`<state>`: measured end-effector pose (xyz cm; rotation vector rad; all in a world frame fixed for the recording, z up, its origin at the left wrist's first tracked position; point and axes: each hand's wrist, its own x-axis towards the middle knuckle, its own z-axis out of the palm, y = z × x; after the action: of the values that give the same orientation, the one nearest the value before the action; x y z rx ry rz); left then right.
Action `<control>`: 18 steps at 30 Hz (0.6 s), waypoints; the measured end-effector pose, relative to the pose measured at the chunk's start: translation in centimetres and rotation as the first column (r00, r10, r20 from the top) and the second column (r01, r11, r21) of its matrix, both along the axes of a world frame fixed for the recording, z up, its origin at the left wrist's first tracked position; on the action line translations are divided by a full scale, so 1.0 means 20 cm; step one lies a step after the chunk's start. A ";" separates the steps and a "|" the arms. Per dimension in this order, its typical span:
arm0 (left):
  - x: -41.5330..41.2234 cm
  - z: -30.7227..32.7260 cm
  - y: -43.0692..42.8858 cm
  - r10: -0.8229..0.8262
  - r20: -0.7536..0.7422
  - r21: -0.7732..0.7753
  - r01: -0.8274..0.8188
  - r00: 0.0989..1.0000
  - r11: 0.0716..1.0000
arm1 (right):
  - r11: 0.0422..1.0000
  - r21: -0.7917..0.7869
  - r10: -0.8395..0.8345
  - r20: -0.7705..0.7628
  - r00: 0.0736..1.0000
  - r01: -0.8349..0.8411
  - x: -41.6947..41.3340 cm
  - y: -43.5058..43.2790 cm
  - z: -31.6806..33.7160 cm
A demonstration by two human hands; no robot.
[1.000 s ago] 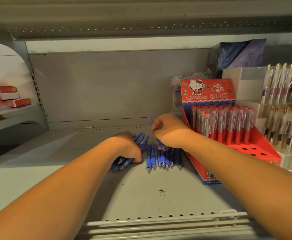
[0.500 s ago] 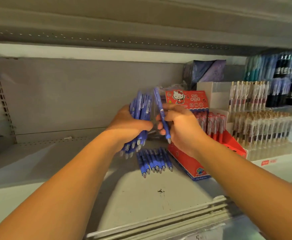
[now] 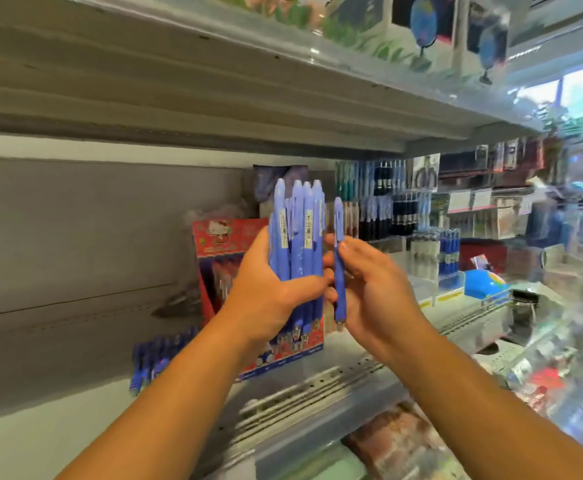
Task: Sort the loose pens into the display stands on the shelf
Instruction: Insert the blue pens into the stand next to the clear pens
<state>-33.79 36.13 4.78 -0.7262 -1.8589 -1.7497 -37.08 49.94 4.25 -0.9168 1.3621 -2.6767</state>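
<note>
The left hand [image 3: 269, 299] grips a bundle of blue pens [image 3: 297, 237]. Its fingers curl behind the barrels and its thumb is pressed across their front. The pens stand upright in the fist, rounded ends up and tips pointing down below the palm, with pale label strips on several barrels. Just to the right, the right hand [image 3: 373, 292] pinches a single blue pen [image 3: 339, 268] between thumb and fingertips. This pen is also upright and tip down, close beside the bundle; whether the two touch cannot be told. Both hands are raised above the front edge of the shelf [image 3: 58, 341], with both forearms reaching in from below.

On the shelf, left of the hands, a small row of loose blue pens [image 3: 158, 355] lies side by side, midway between the back panel and the front edge, tips pointing toward the front. Just to their right, a red display stand [image 3: 220, 258] with a cartoon-cat header card is partly hidden behind the left hand. Its lower front corner sits close to the shelf's perforated front edge. Farther right, along the back, stand blurred racks of pens [image 3: 387, 206] in dark, teal and blue. Near the right end sits a bright blue object [image 3: 484, 287], too blurred to identify. An upper shelf [image 3: 179, 81] runs across the top.
</note>
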 end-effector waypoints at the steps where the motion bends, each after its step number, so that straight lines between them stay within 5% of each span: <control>1: -0.03 -0.01 0.08 -0.003 0.013 0.001 0.003 1.000 1.000 | 1.000 -0.011 -0.023 0.017 1.000 0.023 -0.02 0.11 0.00; 11: -0.31 -0.19 0.86 0.112 0.119 0.095 -0.123 0.987 0.988 | 0.994 0.044 -0.097 0.029 0.995 0.096 -0.26 1.09 -0.12; 18: -0.50 -0.24 1.16 0.132 0.156 0.101 -0.149 0.979 0.984 | 0.991 0.122 -0.048 -0.022 0.999 0.051 -0.48 1.38 -0.17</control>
<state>-43.85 59.34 -0.01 -0.4202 -1.8412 -1.8417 -46.67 77.48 0.90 -0.9110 1.5538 -2.5902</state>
